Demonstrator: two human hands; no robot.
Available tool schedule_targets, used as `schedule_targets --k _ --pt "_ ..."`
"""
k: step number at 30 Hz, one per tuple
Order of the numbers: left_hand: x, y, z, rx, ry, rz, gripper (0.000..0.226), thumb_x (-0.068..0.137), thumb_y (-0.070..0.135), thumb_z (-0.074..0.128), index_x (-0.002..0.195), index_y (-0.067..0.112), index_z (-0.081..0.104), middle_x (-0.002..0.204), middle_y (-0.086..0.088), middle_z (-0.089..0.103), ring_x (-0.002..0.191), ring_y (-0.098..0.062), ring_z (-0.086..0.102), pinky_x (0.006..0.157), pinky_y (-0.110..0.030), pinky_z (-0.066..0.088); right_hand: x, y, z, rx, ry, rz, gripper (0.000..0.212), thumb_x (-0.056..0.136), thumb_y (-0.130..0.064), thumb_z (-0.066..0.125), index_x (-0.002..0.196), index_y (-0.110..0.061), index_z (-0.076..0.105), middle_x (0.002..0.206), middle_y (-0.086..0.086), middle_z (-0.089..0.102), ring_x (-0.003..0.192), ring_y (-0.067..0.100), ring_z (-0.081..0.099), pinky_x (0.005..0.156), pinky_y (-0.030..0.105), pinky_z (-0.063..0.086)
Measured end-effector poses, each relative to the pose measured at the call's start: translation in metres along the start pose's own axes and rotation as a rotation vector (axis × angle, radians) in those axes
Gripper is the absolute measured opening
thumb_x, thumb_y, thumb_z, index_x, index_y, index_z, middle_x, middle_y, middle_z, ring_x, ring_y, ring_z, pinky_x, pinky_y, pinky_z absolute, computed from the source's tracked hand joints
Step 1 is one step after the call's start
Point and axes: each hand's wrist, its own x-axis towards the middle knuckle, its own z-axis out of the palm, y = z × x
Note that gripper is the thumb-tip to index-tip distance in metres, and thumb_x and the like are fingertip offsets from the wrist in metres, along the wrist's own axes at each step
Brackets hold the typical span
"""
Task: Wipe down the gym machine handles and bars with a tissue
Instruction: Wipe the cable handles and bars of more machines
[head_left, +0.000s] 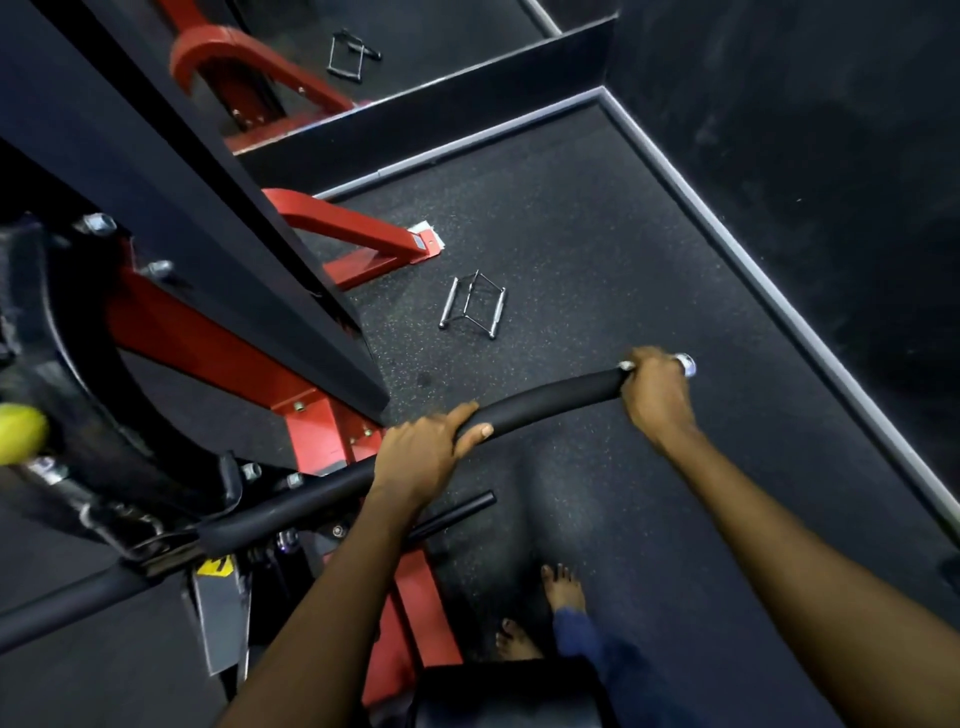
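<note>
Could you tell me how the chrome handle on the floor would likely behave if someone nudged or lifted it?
The chrome handle looks like welded metal rod, so probably rigid and fairly heavy. It rests on two parallel grips, so it would likely slide, not roll.

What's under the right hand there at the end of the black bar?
The right hand is wrapped around the far end of the padded bar. A bit of white tissue peeks out by the fingers, and the bar's chrome end cap sticks out beyond. The rest is covered.
</note>
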Motion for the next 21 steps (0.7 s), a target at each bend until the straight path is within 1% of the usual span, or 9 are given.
schedule_targets --k 3,6,8,10,13,14,16,18,21 --pt "0.000 0.000 0.001 -0.023 -0.009 -0.013 0.058 0.094 0.065 0.020 0.143 0.039 0.037 0.120 -0.005 0.066 0.106 -0.030 0.063 0.085 -0.038 0.046 -0.048 -0.048 0.023 0.048 -0.120 -0.296 0.046 0.081 0.017 0.044 0.121 0.000 0.060 0.125 0.019 0.057 0.120 0.035 0.050 0.110 0.033 0.028" --pt "-0.001 0.001 -0.002 -0.021 -0.008 -0.011 0.057 0.095 0.063 0.022 0.144 0.039 0.038 0.121 -0.006 0.066 0.107 -0.030 0.062 0.084 -0.038 0.045 -0.077 -0.052 0.030 0.072 -0.082 -0.630 0.065 0.065 0.026 0.049 0.125 0.002 0.057 0.129 0.018 0.057 0.124 0.032 0.050 0.113 0.036 0.018" --pt "-0.003 0.002 -0.003 -0.012 -0.008 -0.016 0.056 0.095 0.063 0.023 0.143 0.039 0.038 0.119 -0.007 0.066 0.106 -0.032 0.062 0.082 -0.037 0.045 -0.055 -0.025 0.023 0.126 -0.091 -0.588 0.058 0.071 0.020 0.043 0.123 0.002 0.058 0.129 0.017 0.057 0.126 0.028 0.047 0.115 0.028 0.014" --pt "-0.002 0.002 -0.003 -0.012 -0.015 -0.024 0.055 0.095 0.063 0.023 0.142 0.039 0.039 0.118 -0.008 0.066 0.106 -0.033 0.062 0.082 -0.038 0.045 -0.026 0.005 0.014 0.111 -0.055 -0.397 0.047 0.078 0.019 0.039 0.119 0.006 0.059 0.128 0.022 0.056 0.127 0.033 0.046 0.111 0.020 0.012" --pt "-0.003 0.004 -0.002 -0.007 -0.014 -0.029 0.055 0.095 0.063 0.024 0.142 0.038 0.040 0.118 -0.008 0.067 0.105 -0.033 0.062 0.080 -0.037 0.045 -0.009 0.021 0.001 0.105 0.018 -0.042 0.032 0.083 0.012 0.044 0.102 -0.004 0.065 0.104 0.016 0.062 0.106 0.028 0.055 0.091 0.029 0.036" --pt "-0.003 0.004 -0.003 0.000 -0.012 -0.030 0.055 0.096 0.063 0.023 0.142 0.038 0.040 0.117 -0.008 0.067 0.105 -0.033 0.063 0.080 -0.036 0.045 -0.015 0.008 -0.002 0.112 0.029 -0.036 0.028 0.086 0.006 0.045 0.099 -0.012 0.062 0.097 0.010 0.058 0.097 0.023 0.052 0.082 0.031 0.038" --pt "-0.002 0.005 -0.003 0.012 -0.007 -0.032 0.054 0.096 0.062 0.023 0.142 0.039 0.039 0.117 -0.007 0.067 0.105 -0.032 0.062 0.080 -0.036 0.044 -0.040 -0.027 0.009 0.111 -0.098 -0.191 0.039 0.088 0.007 0.041 0.116 -0.014 0.059 0.116 0.010 0.056 0.110 0.025 0.049 0.093 0.033 0.038" --pt "-0.002 0.006 -0.003 0.015 -0.006 -0.033 0.053 0.096 0.062 0.024 0.142 0.039 0.039 0.119 -0.007 0.067 0.106 -0.031 0.062 0.081 -0.036 0.044 -0.071 -0.047 0.024 0.134 -0.174 -0.407 0.060 0.083 0.018 0.039 0.137 -0.008 0.047 0.143 0.010 0.044 0.135 0.026 0.036 0.114 0.029 0.021" --pt "-0.003 0.006 -0.005 0.014 -0.007 -0.039 0.053 0.097 0.061 0.025 0.142 0.039 0.040 0.121 -0.006 0.066 0.108 -0.032 0.061 0.081 -0.035 0.044 -0.070 -0.033 0.018 0.103 -0.166 -0.556 0.065 0.078 0.022 0.040 0.137 -0.006 0.047 0.144 0.011 0.043 0.138 0.026 0.033 0.117 0.027 0.010"
